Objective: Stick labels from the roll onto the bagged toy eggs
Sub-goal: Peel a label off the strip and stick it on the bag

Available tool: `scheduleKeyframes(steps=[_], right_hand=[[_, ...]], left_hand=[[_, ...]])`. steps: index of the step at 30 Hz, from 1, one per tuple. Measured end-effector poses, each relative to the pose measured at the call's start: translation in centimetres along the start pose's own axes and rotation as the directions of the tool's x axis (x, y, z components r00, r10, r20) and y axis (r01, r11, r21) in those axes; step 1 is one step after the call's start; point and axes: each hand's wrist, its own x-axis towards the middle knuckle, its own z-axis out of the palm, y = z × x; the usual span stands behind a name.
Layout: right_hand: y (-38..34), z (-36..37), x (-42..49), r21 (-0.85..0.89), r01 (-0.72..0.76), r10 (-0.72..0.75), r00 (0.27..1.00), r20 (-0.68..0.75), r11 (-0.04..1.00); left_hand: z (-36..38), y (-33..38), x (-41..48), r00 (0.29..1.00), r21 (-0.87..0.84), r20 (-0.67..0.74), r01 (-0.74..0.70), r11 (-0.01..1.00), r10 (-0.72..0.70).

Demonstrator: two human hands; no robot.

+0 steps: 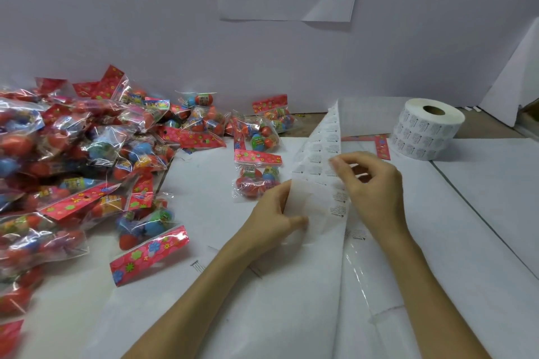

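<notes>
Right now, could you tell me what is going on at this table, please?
A person is working on a strip of labels. The left hand grips its lower part, while the right hand pinches its edge higher up, apparently to peel a label off. One bag of toy eggs lies just beside the left hand, and a pile of bags lies further left. The label roll stands at the back right.

Light: bright, soft, even.
Shadows: faint on the table (481,213).
Glare: glints on the bags (96,137).
Blur: your right hand (376,192) and the strip (320,143) print look soft.
Edges: left bags smear.
</notes>
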Motion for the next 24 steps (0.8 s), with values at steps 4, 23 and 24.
scheduleKeyframes(steps=[4, 23, 24], right_hand=[[0.1, -0.4, 0.2, 0.031, -0.042, 0.042, 0.999, -0.026, 0.999], [0.1, 0.4, -0.7, 0.154, -0.119, 0.062, 0.941, 0.331, 0.981], [-0.1, 0.5, -0.9, 0.145, -0.100, 0.042, 0.933, 0.357, 0.984]], left_hand=[[-0.3, 0.0, -0.2, 0.992, 0.097, -0.122, 0.015, 0.995, -0.003], [1.5, 0.5, -0.4, 0.812, 0.277, -0.491, -0.200, 0.940, 0.317], [1.5, 0.5, -0.4, 0.813, 0.295, -0.478, -0.209, 0.933, 0.333]])
